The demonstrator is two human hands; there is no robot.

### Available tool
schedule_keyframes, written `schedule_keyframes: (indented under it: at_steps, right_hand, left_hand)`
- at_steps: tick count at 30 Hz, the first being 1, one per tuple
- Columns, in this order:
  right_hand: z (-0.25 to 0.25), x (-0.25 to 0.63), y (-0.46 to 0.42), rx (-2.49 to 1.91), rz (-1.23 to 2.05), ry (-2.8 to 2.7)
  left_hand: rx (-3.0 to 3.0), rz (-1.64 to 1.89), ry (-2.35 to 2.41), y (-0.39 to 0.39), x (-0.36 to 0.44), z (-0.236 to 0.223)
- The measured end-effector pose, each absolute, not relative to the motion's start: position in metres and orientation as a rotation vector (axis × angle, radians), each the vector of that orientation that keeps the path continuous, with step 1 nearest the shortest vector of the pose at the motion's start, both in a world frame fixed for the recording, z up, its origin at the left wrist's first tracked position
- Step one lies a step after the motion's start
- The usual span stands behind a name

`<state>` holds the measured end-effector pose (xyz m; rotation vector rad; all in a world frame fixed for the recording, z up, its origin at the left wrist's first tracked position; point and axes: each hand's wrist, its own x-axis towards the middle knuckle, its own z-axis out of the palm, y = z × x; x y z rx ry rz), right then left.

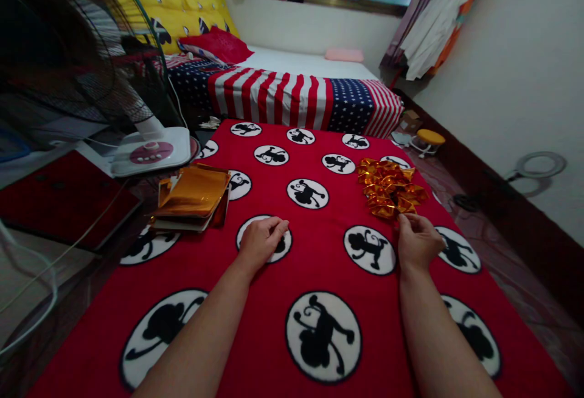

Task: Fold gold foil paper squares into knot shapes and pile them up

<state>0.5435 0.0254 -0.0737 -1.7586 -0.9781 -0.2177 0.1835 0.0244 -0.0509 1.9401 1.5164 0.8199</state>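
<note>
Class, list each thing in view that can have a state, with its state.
Gold sheets: stacked unevenly
Folded gold pieces: heaped
Red cloth: spread out
Fan: upright; running or not, unclear
Striped cloth: draped
Left hand: fingers bent, over red cloth
Right hand: fingertips at heap's edge; grip unclear

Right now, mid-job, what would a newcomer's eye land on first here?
Probably the bright red cloth with white discs and black monkey figures, spread beneath both forearms. Next, the shiny orange heap on its right side, with the right hand at its near edge, and the stack of golden sheets at the cloth's left edge, beyond the left hand.
</note>
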Motion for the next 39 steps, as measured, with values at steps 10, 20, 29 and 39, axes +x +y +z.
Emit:
schedule_keyframes:
  at_steps: [10,20,29,39]
  right_hand:
    - [-0.069,0.546,0.025,-1.851,-0.375,-0.990]
    - [-0.067,0.574,0.026,-2.092,-0.164,-0.812]
    - [-0.075,0.603,0.027,-2.142,-0.185,-0.848]
    - [-0.076,0.619,0.053,-2.106,-0.304,-0.913]
  left_hand:
    - [1.937,0.830,1.512,0.026,0.183,-0.054]
    - [1.937,0.818,1.528,0.025,0.183,-0.053]
    - [1.950,0.821,1.529,0.027,0.183,-0.055]
    - [1.927,0.824,1.533,0.026,0.184,-0.052]
